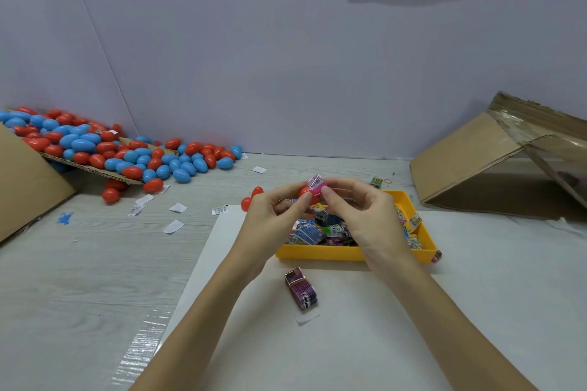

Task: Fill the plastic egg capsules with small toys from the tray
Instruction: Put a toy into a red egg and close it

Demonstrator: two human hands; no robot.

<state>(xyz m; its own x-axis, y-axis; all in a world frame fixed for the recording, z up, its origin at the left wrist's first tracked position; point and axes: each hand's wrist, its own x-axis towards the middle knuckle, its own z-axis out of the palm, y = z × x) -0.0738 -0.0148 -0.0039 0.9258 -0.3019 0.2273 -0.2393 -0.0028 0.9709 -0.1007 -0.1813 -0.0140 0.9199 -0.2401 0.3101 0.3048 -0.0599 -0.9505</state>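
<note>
- Nearest: a purple toy box [301, 292] lay loose on the white sheet [349, 343], just in front of the tray [320, 253].
- Yellow tray held a heap of small packaged toys [313, 233].
- Above the tray, left hand [270, 219] gripped a red egg half [307, 194]; right hand [365, 209] pinched a pink toy [316, 185] at the half's mouth.
- Step in hand, by my reading: seating the toy in the half. How far in, could not tell.
- Two red pieces [251, 198] sat just behind the left hand, likely egg halves.
- Next move would call for pressing the toy fully in, then fetching a mating half and snapping it shut.
- Far left: pile of red and blue eggs [127, 152] spilling off cardboard [28, 187].
</note>
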